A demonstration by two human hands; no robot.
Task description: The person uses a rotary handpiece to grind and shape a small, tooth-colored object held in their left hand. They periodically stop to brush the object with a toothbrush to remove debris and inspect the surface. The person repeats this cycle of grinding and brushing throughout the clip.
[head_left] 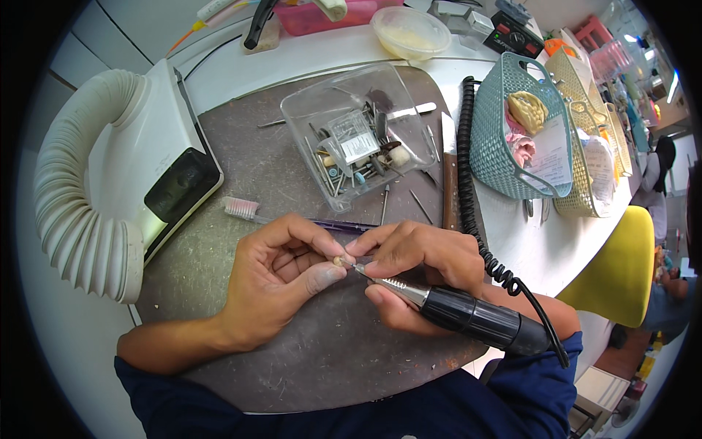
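Between the thumb and forefinger of my left hand (274,282) is a small ivory-coloured piece shaped like a dental crown (338,260). My right hand (428,256) is wrapped round a rotary handpiece (482,319) with a silver nose and a black body. Its thin bit points left at the small piece, and the fingertips of both hands meet there. Whether the bit touches the piece is too small to tell. Behind the hands, a toothbrush (241,208) with pale bristles and a dark purple handle (333,225) lies on the grey work board (241,157).
A clear plastic box (296,117) of burs and polishing bits stands beyond my hands. Loose burs (385,203) and a brown-handled knife (450,190) lie nearby. The handpiece's coiled cord (466,146) passes a teal basket (490,139). A white unit with a ribbed hose (66,212) stands left.
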